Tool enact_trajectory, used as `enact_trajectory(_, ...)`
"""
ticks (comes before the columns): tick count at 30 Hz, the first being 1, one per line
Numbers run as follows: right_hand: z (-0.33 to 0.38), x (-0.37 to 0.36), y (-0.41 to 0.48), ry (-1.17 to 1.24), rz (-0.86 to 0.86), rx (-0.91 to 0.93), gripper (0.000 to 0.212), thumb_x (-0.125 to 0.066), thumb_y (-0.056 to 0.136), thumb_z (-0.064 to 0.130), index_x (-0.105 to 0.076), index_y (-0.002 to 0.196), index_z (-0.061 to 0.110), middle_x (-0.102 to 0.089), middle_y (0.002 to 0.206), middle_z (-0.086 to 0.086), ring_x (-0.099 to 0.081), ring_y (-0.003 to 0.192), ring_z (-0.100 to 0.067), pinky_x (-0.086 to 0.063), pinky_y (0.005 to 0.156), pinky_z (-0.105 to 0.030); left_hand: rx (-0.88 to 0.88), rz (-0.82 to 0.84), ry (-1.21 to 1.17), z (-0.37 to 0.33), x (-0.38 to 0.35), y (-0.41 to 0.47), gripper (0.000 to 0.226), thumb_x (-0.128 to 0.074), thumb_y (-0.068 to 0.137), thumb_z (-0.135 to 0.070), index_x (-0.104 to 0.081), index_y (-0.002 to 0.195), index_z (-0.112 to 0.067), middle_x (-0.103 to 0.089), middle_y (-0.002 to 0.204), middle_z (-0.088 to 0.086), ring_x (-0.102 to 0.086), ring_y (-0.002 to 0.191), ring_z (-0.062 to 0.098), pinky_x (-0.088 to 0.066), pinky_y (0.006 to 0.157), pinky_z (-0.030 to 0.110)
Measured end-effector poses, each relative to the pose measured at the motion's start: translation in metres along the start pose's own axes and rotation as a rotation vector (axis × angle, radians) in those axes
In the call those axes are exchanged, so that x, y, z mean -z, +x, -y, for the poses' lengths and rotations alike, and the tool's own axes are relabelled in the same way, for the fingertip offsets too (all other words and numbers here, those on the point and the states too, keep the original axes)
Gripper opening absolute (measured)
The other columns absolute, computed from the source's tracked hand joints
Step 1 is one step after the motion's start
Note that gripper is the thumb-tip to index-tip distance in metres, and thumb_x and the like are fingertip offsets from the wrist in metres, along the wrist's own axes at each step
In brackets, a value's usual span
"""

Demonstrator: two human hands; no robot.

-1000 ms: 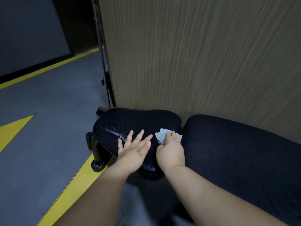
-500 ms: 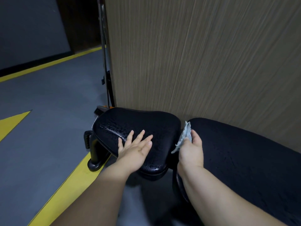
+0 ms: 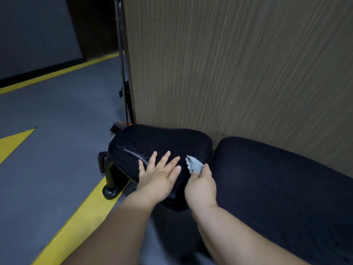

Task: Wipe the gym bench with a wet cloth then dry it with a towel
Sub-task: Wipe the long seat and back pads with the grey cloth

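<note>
The black gym bench has a small seat pad [image 3: 162,142] on the left and a long back pad [image 3: 277,180] on the right, with a narrow gap between them. The seat pad's left part shines wet. My left hand [image 3: 158,175] lies flat on the seat pad's near edge with fingers spread. My right hand [image 3: 201,186] pinches a small pale grey-blue cloth [image 3: 193,164] on the seat pad's right end, beside the gap. No towel is in view.
A wood-grain panel [image 3: 238,64] stands right behind the bench. The bench's black foot [image 3: 110,186] rests on a yellow floor stripe [image 3: 80,217]. Thin black poles [image 3: 122,64] with an orange-tipped base lean at the panel's left edge. Grey floor spreads to the left.
My right hand with the cloth went right to the gap between the pads, then came back left onto the seat pad's right end. The left hand stayed in place.
</note>
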State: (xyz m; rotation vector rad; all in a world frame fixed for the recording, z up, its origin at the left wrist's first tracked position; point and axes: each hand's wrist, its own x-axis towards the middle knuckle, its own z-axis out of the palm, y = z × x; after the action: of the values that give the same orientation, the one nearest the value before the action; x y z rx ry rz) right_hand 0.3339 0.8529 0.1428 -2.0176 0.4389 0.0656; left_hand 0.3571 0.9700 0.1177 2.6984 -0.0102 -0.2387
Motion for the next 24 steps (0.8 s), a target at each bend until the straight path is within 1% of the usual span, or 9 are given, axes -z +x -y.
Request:
enact_trajectory(2,-0.003,-0.007,0.007,-0.010,-0.046,0.032,0.046,-0.038,0.100,0.014,-0.030,0.144,0.004,-0.046,0.138,-0.019,-0.049,0.122,-0.032,-0.040,0.099,-0.035,-0.005,-0.012,0.007,-0.001,-0.001,0.000,0.049,-0.011,0.101,-0.055,-0.014,0.149,-0.051,0.004,0.160,-0.023,0.021,0.146,0.012,0.021,0.114,0.050)
enact_trajectory(4,-0.004,-0.012,0.012,-0.005,-0.039,0.022,0.050,-0.036,0.101,0.015,-0.023,0.149,0.008,-0.037,0.148,-0.017,-0.040,0.134,-0.030,-0.034,0.109,-0.039,-0.016,-0.025,0.009,-0.002,0.000,-0.001,0.049,-0.011,0.101,-0.055,-0.015,0.149,-0.051,0.003,0.160,-0.023,0.021,0.146,0.011,0.021,0.114,0.050)
enact_trajectory(7,-0.001,-0.013,0.022,-0.038,-0.019,0.069,0.053,-0.032,0.103,0.014,-0.012,0.153,0.009,-0.013,0.160,-0.008,-0.016,0.147,-0.019,-0.017,0.117,-0.030,-0.031,-0.030,0.008,-0.002,0.001,0.002,0.049,-0.011,0.101,-0.053,-0.017,0.149,-0.049,0.000,0.160,-0.022,0.019,0.147,0.011,0.019,0.116,0.048)
enact_trajectory(9,0.004,-0.011,0.033,-0.094,-0.026,0.120,0.054,-0.031,0.104,0.014,-0.009,0.152,0.007,-0.006,0.161,-0.007,-0.008,0.148,-0.017,-0.012,0.118,-0.029,-0.038,-0.030,0.004,-0.002,0.003,0.005,0.049,-0.011,0.101,-0.053,-0.019,0.149,-0.048,-0.002,0.160,-0.022,0.017,0.147,0.009,0.020,0.116,0.046)
enact_trajectory(13,0.011,-0.008,0.062,-0.234,0.014,0.128,0.056,-0.032,0.102,0.011,-0.008,0.153,0.007,-0.005,0.161,-0.006,-0.007,0.148,-0.016,-0.014,0.118,-0.029,-0.033,-0.013,-0.003,-0.003,0.008,0.011,0.050,-0.011,0.102,-0.052,-0.020,0.150,-0.046,-0.003,0.160,-0.022,0.015,0.147,0.008,0.019,0.116,0.044)
enact_trajectory(17,0.005,-0.006,0.057,-0.395,0.046,0.136,0.061,-0.037,0.096,0.006,-0.012,0.152,0.006,-0.015,0.159,-0.007,-0.018,0.145,-0.022,-0.024,0.116,-0.034,-0.012,0.028,0.009,-0.009,0.010,0.020,0.051,-0.010,0.102,-0.053,-0.017,0.151,-0.044,0.000,0.160,-0.021,0.016,0.147,0.009,0.019,0.116,0.046)
enact_trajectory(20,0.003,-0.003,0.040,-0.644,0.104,0.160,0.068,-0.035,0.094,0.008,0.002,0.152,0.004,-0.003,0.161,-0.011,-0.003,0.148,-0.020,-0.007,0.121,-0.036,-0.018,0.040,0.054,-0.014,0.011,0.028,0.051,-0.010,0.102,-0.053,-0.014,0.152,-0.045,0.001,0.160,-0.021,0.016,0.147,0.010,0.019,0.116,0.047)
enact_trajectory(21,0.003,-0.002,0.038,-0.735,0.110,0.180,0.069,-0.034,0.094,0.010,0.004,0.151,0.002,-0.003,0.161,-0.013,-0.001,0.149,-0.020,-0.003,0.121,-0.039,-0.029,0.048,0.066,-0.013,0.013,0.030,0.051,-0.010,0.102,-0.053,-0.014,0.151,-0.045,0.001,0.160,-0.021,0.015,0.147,0.009,0.018,0.116,0.046)
enact_trajectory(24,0.003,0.001,0.044,-0.859,0.096,0.208,0.069,-0.035,0.095,0.018,0.001,0.151,0.000,-0.011,0.158,-0.017,-0.010,0.147,-0.023,0.007,0.119,-0.047,-0.084,0.078,0.101,-0.008,0.021,0.041,0.050,-0.011,0.102,-0.052,-0.014,0.151,-0.045,-0.001,0.160,-0.022,0.011,0.148,0.007,0.016,0.118,0.045)
